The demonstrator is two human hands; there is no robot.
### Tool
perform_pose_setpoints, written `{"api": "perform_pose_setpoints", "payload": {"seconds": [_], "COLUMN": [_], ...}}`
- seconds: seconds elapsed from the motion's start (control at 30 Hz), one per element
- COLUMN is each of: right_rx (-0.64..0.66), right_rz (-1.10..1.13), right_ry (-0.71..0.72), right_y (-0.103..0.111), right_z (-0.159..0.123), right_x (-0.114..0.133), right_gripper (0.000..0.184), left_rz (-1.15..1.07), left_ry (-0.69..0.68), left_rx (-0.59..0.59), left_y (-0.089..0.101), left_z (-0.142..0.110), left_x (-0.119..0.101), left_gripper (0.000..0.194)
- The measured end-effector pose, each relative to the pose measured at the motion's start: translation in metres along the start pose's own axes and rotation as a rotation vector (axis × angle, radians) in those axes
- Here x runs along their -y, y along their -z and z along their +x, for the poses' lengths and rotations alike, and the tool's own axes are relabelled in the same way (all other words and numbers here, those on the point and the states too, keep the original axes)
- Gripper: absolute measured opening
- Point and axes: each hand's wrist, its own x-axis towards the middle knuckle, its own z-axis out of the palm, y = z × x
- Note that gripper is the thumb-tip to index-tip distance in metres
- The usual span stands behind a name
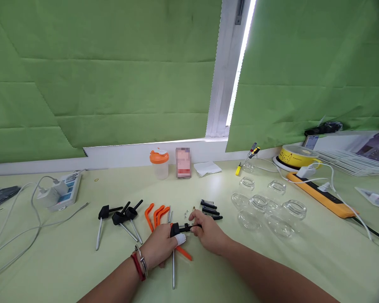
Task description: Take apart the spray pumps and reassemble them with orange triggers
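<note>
Both hands [159, 245] [211, 233] partly hide the black mechanism [184, 228].

Head view, single camera: worn on the person's head, facing forward and down over a pale table [57, 269].
Standpoint: above the table's near side, behind both hands; forearms enter from the bottom edge. Direction: across the tabletop to the far wall, with green blinds [120, 84] and a window frame [225, 75], leaning right towards its top, filling the upper half. Range: left hand [159, 242] and right hand [208, 229] nearest, below centre, small within a wide field; orange power strip [325, 198] farther off at right. Corners at right darkened.
</note>
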Motion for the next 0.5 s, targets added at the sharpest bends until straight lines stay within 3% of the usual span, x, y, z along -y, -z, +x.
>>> {"api": "perform_pose_setpoints", "payload": {"seconds": [0.07, 0.3, 0.5], "right_rx": [-0.011, 0.007, 0.062], "right_rz": [-0.004, 0.013, -0.063], "right_ry": [0.010, -0.016, -0.042], "right_y": [0.001, 0.004, 0.043], "right_z": [-0.001, -0.004, -0.010], "right_x": [0.002, 0.004, 0.005], "right_gripper": [0.024, 0.008, 0.008], "left_rz": [-0.001, 0.022, 0.085], "left_ry": [0.011, 0.000, 0.026], "left_rx": [-0.002, -0.039, -0.041], "left_y": [0.000, -0.001, -0.004], "left_z": [-0.001, -0.004, -0.004], "left_x": [0.000, 0.001, -0.001], "left_gripper": [0.020, 0.021, 0.024]}}
